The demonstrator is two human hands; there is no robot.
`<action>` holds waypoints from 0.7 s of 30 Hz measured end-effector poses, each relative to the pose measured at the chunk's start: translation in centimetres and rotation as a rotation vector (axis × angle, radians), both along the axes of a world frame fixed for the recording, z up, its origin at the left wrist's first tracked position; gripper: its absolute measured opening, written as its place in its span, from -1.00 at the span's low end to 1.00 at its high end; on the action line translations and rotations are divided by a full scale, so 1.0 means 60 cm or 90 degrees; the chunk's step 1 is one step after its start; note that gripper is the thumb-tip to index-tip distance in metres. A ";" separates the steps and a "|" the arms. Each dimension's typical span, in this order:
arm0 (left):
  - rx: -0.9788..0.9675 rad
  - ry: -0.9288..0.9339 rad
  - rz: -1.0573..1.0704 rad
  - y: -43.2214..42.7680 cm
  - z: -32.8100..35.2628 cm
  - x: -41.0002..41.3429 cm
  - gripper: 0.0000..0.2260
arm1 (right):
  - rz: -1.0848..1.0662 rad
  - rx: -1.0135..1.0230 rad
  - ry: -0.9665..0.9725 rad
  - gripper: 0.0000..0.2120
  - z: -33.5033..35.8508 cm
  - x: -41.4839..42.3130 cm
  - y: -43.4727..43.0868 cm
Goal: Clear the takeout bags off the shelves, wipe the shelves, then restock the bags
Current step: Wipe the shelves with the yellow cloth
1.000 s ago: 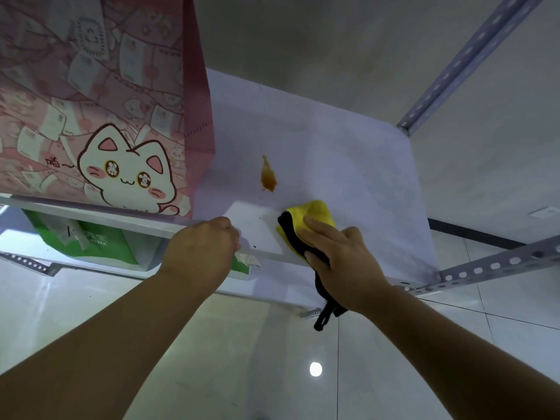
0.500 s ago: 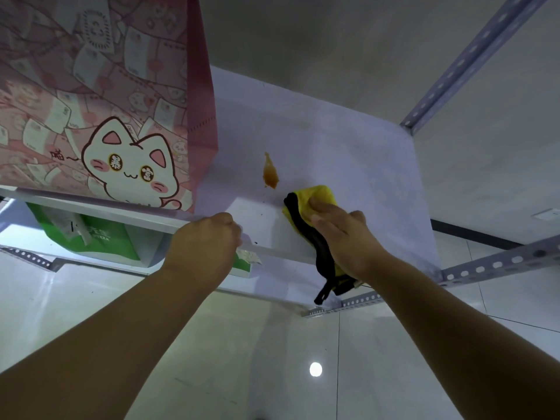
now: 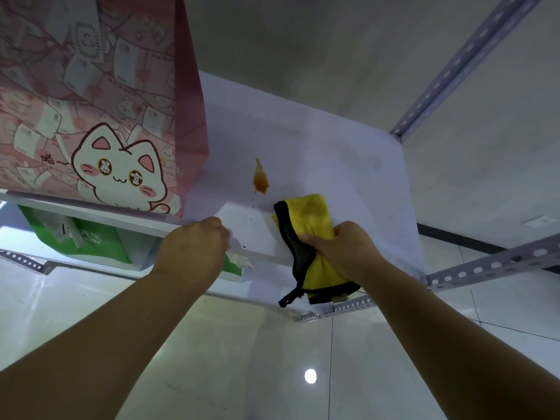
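Note:
A white shelf carries an orange-brown stain near its middle. My right hand presses a yellow cloth with black trim flat on the shelf just below and right of the stain, and part of the cloth hangs over the front edge. My left hand is closed on the shelf's front edge. A pink takeout bag with a white cat stands on the shelf's left part. A green bag sits on the shelf below, partly hidden.
Perforated grey metal posts and rails frame the shelf at the right. A pale wall lies behind. Glossy white floor tiles show below, with a light reflected in them.
My right hand has shifted its grip back on the cloth, leaving more yellow cloth spread toward the stain. The left hand stays on the shelf edge.

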State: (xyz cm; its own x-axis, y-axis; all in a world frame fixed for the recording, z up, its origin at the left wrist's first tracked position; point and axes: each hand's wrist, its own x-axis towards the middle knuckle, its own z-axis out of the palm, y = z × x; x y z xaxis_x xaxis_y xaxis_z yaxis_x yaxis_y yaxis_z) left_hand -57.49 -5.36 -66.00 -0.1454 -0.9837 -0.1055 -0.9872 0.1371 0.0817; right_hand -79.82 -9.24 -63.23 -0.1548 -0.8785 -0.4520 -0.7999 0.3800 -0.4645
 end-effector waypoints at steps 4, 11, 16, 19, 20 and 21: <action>-0.006 0.000 -0.028 -0.001 0.001 0.002 -0.87 | 0.050 -0.052 -0.032 -0.60 0.030 0.003 -0.002; -0.030 0.027 -0.037 -0.002 0.005 0.001 -0.79 | 0.020 -0.254 0.151 -0.49 0.107 -0.013 -0.060; -0.040 0.072 -0.041 0.002 0.000 0.004 -0.69 | 0.257 -0.122 0.228 -0.61 0.082 0.000 -0.044; -0.008 0.065 -0.037 0.000 0.004 0.004 -0.76 | 0.239 -0.096 0.174 -0.68 0.053 -0.001 -0.022; 0.004 0.058 -0.032 0.000 0.003 0.005 -0.78 | 0.228 -0.166 0.208 -0.63 0.047 -0.003 -0.023; -0.003 0.063 -0.030 -0.001 0.001 0.006 -0.76 | 0.218 -0.225 0.237 -0.55 0.040 -0.005 -0.030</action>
